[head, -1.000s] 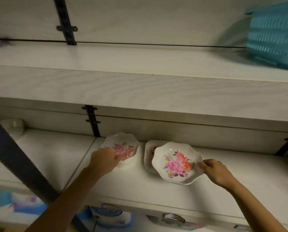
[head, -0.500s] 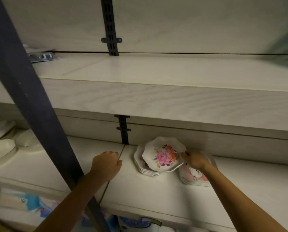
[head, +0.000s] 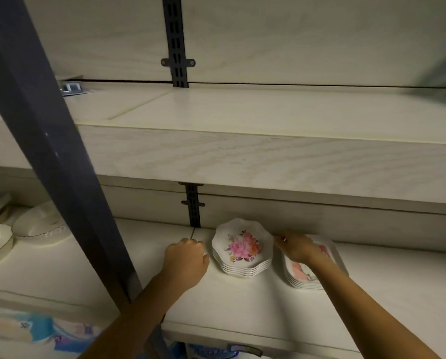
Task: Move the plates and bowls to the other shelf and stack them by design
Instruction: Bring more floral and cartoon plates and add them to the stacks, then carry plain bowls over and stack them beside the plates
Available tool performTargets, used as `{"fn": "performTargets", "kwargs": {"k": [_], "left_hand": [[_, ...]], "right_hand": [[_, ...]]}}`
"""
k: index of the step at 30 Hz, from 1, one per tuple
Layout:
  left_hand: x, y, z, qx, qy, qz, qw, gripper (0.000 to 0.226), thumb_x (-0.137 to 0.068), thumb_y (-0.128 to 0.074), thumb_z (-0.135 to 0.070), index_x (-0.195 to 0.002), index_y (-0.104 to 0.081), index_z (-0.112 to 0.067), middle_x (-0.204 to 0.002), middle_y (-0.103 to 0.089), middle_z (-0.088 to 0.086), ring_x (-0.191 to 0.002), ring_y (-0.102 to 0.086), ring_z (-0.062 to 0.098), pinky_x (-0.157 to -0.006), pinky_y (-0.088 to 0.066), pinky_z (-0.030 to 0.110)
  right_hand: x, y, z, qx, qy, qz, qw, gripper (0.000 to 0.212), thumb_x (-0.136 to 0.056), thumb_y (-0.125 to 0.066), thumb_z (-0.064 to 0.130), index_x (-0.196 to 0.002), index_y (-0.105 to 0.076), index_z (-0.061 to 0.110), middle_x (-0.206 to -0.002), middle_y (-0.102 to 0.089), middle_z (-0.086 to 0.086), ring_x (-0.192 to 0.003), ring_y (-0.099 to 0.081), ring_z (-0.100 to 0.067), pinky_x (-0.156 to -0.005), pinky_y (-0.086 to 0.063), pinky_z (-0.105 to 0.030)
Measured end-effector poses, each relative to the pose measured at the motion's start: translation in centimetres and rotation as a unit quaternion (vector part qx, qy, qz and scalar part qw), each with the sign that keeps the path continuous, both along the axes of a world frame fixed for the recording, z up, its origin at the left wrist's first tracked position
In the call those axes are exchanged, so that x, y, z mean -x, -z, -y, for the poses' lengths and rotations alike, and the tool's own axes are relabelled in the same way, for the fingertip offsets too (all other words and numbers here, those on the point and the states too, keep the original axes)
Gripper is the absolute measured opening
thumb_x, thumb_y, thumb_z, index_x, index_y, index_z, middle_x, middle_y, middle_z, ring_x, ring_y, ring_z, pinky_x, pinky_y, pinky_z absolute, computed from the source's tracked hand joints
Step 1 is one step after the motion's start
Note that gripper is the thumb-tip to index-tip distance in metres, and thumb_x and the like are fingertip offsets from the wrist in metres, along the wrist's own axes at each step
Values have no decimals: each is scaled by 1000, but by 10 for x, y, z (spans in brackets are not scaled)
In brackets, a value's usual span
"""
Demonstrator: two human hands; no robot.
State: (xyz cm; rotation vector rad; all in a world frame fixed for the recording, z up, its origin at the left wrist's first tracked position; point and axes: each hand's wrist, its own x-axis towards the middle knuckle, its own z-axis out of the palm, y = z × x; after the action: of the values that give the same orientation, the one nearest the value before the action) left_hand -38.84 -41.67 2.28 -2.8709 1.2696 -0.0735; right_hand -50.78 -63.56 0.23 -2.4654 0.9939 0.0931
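A stack of several white scalloped plates [head: 242, 265] stands on the lower shelf [head: 242, 301]. Its top plate [head: 240, 244] shows a pink and orange flower print and lies level on the pile. My right hand [head: 297, 248] is at the plate's right rim, fingertips pinched on the edge. My left hand [head: 187, 257] rests just left of the stack with its fingers curled and nothing in it. A second stack of white plates with a pink picture [head: 307, 274] stands to the right, partly hidden under my right wrist.
A dark metal upright [head: 61, 177] slants across the left. Beyond it, plain white bowls [head: 39, 225] sit on the left shelf section. An upper shelf board [head: 242, 156] overhangs the plates. A slotted rail [head: 193, 206] runs up the back wall. Colourful packages [head: 35, 330] lie below.
My right hand carried the floral plate left and set it on the scalloped stack. My left hand let go of that stack and now rests beside it. The view shifted left.
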Motion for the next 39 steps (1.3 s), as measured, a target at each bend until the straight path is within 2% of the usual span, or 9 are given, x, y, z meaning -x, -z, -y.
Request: {"fn": "performTargets", "kwargs": {"k": [3,6,16,24,27,29,32,35,39], "left_hand": [[5,-2,5,-7,20,1,1000,33,-96,-36,-30,-107,-60,-11,-110,-64,8,-97,-58,22,-70,-32,27],[13,-8,6,-8,42,-2,999,31,-96,-37,-27,-109,-59,-11,-114,-63,8,-105,-58,24,-77,-41,32],[60,-10,-38,9,71,-6,997,34,-97,-33,-35,-109,-58,-15,-108,-65,3,-99,-60,20,-82,-46,33],[87,-16,-130,33,-24,-3,999,34,-96,-34,-38,-103,-58,-15,-101,-65,6,-93,-60,21,-80,-45,31],[85,-15,-169,41,-45,-23,998,34,-98,-34,-38,-104,-57,-13,-88,-55,3,-82,-49,13,-76,-36,23],[79,-14,-192,53,-62,10,997,38,-99,-32,-37,-103,-58,-10,-83,-49,1,-79,-45,13,-73,-31,24],[69,-16,-223,42,-82,36,995,39,-99,-29,-37,-105,-57,-11,-89,-55,3,-81,-48,13,-75,-36,23],[53,-12,-256,48,-111,29,992,35,-98,-35,-35,-101,-59,-10,-95,-65,6,-89,-61,21,-80,-47,30],[15,-6,-306,57,-112,50,991,34,-97,-38,-36,-96,-60,-10,-92,-66,7,-80,-58,19,-70,-42,27]], "right_hand": [[15,-11,-7,27,-10,-10,1000,30,-97,-37,36,-96,-59,15,-108,-67,-10,-92,-61,-23,-79,-49,-33],[33,-22,-16,70,-18,-34,997,30,-95,-40,36,-111,-57,19,-120,-64,-7,-106,-60,-26,-90,-49,-37],[98,-48,-65,146,-91,-34,984,32,-95,-45,36,-123,-54,24,-130,-57,1,-113,-56,-19,-88,-47,-30],[102,-50,-130,136,-220,-12,966,30,-95,-44,37,-121,-53,26,-122,-62,7,-107,-59,-16,-83,-49,-30],[92,-48,-161,109,-269,-18,957,31,-94,-44,38,-122,-52,28,-122,-61,8,-108,-58,-17,-85,-48,-32],[83,-48,-179,99,-298,-26,949,31,-94,-44,38,-123,-51,29,-122,-61,8,-109,-58,-18,-86,-47,-32],[66,-52,-204,75,-324,-22,943,31,-94,-45,37,-124,-51,29,-122,-61,8,-106,-58,-16,-87,-48,-32],[45,-55,-231,57,-342,-12,938,31,-94,-46,36,-124,-52,28,-120,-62,7,-93,-54,-11,-87,-47,-30],[11,-54,-275,29,-345,15,938,29,-94,-49,32,-122,-54,27,-118,-62,5,-90,-52,-9,-86,-46,-27]]}}
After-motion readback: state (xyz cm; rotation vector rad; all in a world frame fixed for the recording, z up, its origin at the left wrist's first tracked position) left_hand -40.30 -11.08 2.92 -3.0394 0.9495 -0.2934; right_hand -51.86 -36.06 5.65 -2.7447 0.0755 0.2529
